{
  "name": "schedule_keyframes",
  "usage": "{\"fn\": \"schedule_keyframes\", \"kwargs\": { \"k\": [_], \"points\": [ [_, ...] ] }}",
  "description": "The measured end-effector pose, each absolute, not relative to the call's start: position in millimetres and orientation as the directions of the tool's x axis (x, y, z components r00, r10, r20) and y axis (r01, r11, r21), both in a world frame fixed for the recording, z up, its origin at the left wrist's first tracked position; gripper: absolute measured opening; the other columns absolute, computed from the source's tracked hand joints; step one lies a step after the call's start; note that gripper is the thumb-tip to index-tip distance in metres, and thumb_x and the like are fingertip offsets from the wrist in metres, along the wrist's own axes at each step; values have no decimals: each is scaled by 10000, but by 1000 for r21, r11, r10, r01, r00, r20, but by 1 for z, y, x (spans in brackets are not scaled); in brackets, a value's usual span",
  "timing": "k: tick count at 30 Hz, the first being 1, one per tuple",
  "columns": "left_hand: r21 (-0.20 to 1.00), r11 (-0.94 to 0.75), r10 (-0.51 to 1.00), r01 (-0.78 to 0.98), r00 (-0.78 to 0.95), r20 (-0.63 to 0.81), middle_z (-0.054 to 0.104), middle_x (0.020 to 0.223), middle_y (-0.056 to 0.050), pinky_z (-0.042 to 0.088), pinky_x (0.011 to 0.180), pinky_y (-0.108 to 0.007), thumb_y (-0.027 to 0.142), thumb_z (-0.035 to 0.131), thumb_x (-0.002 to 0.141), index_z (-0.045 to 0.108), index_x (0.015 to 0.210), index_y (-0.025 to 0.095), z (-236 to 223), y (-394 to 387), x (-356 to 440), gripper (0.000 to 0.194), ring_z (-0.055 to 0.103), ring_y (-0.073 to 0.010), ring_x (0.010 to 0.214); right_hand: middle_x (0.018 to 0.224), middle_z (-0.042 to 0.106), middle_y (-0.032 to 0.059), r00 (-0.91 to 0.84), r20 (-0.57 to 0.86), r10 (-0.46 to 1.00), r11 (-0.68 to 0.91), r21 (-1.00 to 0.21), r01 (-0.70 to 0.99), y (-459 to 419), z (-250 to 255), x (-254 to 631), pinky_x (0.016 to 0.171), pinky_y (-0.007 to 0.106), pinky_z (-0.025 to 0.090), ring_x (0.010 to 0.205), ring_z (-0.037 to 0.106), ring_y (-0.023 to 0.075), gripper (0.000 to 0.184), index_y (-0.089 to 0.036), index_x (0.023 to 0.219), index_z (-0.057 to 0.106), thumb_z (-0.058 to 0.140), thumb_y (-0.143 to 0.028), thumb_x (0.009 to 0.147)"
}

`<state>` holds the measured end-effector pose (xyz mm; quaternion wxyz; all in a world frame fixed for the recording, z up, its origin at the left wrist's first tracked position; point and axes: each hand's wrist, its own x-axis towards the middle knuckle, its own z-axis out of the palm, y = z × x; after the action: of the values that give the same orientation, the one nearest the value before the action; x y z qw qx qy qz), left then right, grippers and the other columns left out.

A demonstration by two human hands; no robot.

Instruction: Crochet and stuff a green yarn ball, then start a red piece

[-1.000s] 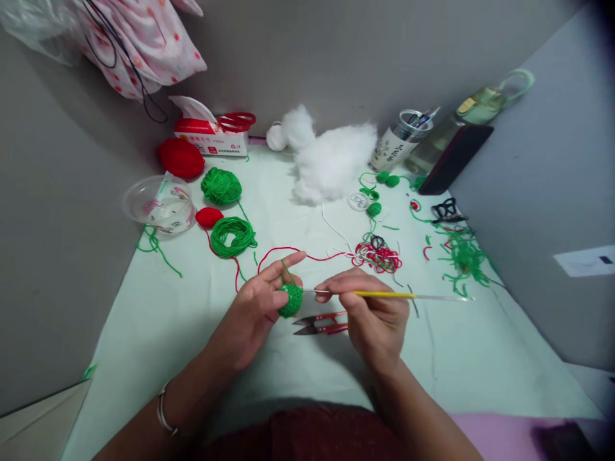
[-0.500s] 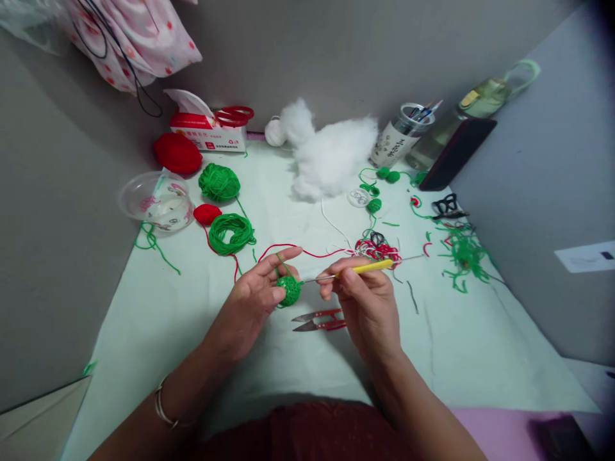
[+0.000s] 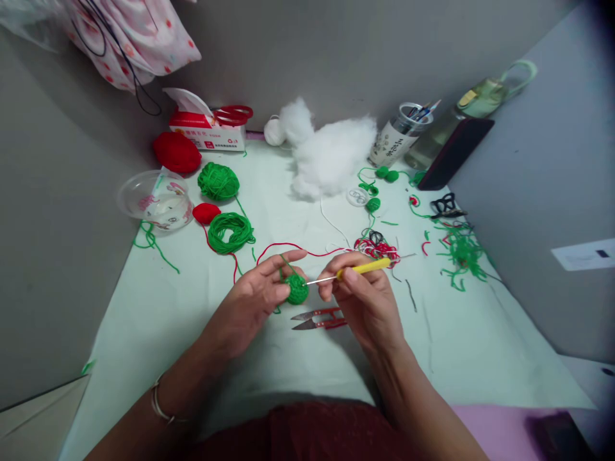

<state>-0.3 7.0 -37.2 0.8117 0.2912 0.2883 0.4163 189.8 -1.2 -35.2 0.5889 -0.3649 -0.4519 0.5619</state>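
My left hand [image 3: 257, 294] pinches a small round green crochet piece [image 3: 297, 290] between thumb and fingers. A strand of green yarn runs from the piece up over its raised index finger. Pen-like, my right hand [image 3: 362, 294] grips a crochet hook [image 3: 365, 267] with a yellow handle. The hook's thin metal tip reaches left and touches the edge of the green piece. Below the hands lie red-handled thread snips [image 3: 314, 318], their handle end partly covered by my right hand.
On the left are a green yarn coil [image 3: 230, 234], a green yarn ball [image 3: 218, 181], red yarn [image 3: 176, 152] and a clear plastic bowl [image 3: 166, 205]. White stuffing [image 3: 331, 157] sits at the back. Yarn scraps [image 3: 464, 253], a pen holder [image 3: 398, 137] and a bottle [image 3: 446, 131] are right.
The green crochet piece has shifted slightly right and turned in my left hand. The hook's tip now lies against its face rather than at a loop on its edge.
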Motion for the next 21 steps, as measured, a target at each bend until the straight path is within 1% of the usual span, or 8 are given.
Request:
{"fn": "schedule_keyframes", "kwargs": {
  "k": [2,4,6,8,12,14,18,21],
  "points": [
    [757,439,861,-484,466,-202,665,1006,-21,492,850,-270,225,844,807,739,1272,265,-39,5,1,478,636,-157,922,780,751,19,-69,164,984,138,-948,-287,-3,-36,189,598,273,591,634,691,142,132,-218,955,787,717,-330,957],
    [781,412,874,-469,447,-193,656,1033,-8,496,891,-288,182,864,785,723,1293,300,-41,3,3,540,643,-164,963,887,773,36,-64,248,966,233,-955,-185,-5,-36,187,656,287,590,756,706,154,120,-247,998,813,700,-279,973],
    [798,391,885,-459,427,-188,664,1068,-4,496,930,-296,153,867,781,698,1325,324,-41,1,4,595,649,-171,1013,980,793,52,-58,331,942,326,-942,-76,-6,-35,185,702,314,595,887,717,184,150,-273,1028,825,689,-236,976],
    [823,363,895,-438,409,-177,679,1102,-6,481,994,-307,139,869,780,674,1357,337,-41,-1,5,640,646,-183,1095,1005,809,54,-58,375,925,374,-927,-33,-7,-34,184,724,335,605,938,725,201,177,-285,1034,828,680,-206,976],
    [876,316,910,-364,379,-171,682,1054,17,468,1022,-303,148,883,774,675,1352,347,-41,0,5,645,653,-170,1088,972,813,48,-26,353,935,348,-930,-121,-7,-38,182,665,306,589,807,709,169,161,-272,1021,824,677,-218,983],
    [900,287,923,-328,346,-168,686,1040,19,468,1019,-304,170,888,774,687,1332,333,-41,0,4,615,655,-166,1068,988,805,47,-18,282,959,271,-936,-226,-7,-41,182,641,283,577,754,685,146,137,-266,1010,817,681,-262,988],
    [935,234,940,-265,307,-149,700,1015,18,475,1005,-311,202,894,768,704,1292,307,-38,1,2,567,660,-165,1036,963,791,21,-70,134,988,96,-914,-395,-5,-41,183,677,250,578,719,681,113,151,-263,979,794,654,-306,1014],
    [947,216,944,-238,299,-140,695,990,23,486,987,-307,212,893,768,707,1279,307,-37,1,0,552,667,-162,1019,937,788,19,-108,153,982,97,-909,-407,-5,-39,185,688,241,580,728,693,112,170,-249,983,778,625,-306,1032]
  ]
}}
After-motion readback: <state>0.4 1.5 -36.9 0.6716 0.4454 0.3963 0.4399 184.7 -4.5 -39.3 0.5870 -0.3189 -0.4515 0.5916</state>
